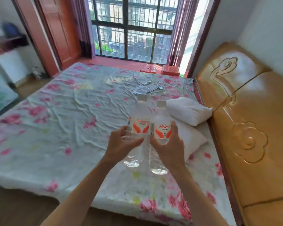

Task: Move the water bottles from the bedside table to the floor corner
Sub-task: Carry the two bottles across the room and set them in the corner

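Where the view begins, far left: blurred white furniture (pixel 10 66) against the wall.
Bed (pixel 55 111): wrinkled sheet with pink flowers, filling the middle of the room.
Left hand (pixel 121 142): grip wrapped round the left bottle below its label, thumb across the front and fingers on the far side.
Left bottle (pixel 138 121): clear, white cap, red-and-white label; held roughly upright in the air above the bed.
Right bottle (pixel 161 128): same kind, touching the left bottle side by side, also held above the bed.
Right hand (pixel 168 147): grip curled round the right bottle's lower half, fingertips reaching the label's edge.
Pillows (pixel 189 111): two white ones, stacked against the headboard.
Headboard (pixel 252 128): glossy carved yellow wood along the right.
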The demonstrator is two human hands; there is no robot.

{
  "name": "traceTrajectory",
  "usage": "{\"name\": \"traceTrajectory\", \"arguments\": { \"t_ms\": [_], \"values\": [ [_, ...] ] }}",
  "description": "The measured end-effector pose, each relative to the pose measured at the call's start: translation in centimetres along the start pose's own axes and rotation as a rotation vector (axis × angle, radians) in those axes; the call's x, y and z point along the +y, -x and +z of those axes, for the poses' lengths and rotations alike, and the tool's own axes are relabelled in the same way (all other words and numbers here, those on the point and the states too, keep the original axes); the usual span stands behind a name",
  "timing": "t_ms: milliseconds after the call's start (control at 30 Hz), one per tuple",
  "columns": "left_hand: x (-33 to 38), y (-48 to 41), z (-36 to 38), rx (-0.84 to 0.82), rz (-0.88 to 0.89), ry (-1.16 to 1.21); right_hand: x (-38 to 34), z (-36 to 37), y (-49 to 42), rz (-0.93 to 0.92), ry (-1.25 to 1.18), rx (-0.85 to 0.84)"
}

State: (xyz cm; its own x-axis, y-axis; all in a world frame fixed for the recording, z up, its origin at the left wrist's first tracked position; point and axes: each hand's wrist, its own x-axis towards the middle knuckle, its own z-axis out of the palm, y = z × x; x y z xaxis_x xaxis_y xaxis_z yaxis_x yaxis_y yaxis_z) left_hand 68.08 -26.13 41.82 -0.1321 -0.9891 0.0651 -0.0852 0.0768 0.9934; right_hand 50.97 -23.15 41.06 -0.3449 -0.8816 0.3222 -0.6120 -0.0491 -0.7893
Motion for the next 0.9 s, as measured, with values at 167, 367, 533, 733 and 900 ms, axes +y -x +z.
{"name": "traceTrajectory", "arguments": {
  "t_ms": [167,367,533,733,900],
  "values": [
    [-0.3,0.5,-8.7,0.184,-0.020,-0.019,-5.2,7.3,-0.4,-0.070,-0.033,-0.111],
    [-1.0,1.3,-17.7,0.410,-0.061,-0.006,-11.5,15.8,-0.8,-0.215,-0.109,-0.236],
    [-1.5,1.8,-23.8,0.594,-0.076,0.004,-16.5,22.6,-1.2,-0.348,-0.178,-0.381],
    [-1.2,0.9,-31.1,0.799,-0.083,-0.003,-22.0,30.2,-1.9,-0.476,-0.288,-0.538],
    [-1.6,0.4,-36.9,0.954,-0.083,-0.001,-26.1,36.4,-2.7,-0.551,-0.387,-0.669]
  ]
}}
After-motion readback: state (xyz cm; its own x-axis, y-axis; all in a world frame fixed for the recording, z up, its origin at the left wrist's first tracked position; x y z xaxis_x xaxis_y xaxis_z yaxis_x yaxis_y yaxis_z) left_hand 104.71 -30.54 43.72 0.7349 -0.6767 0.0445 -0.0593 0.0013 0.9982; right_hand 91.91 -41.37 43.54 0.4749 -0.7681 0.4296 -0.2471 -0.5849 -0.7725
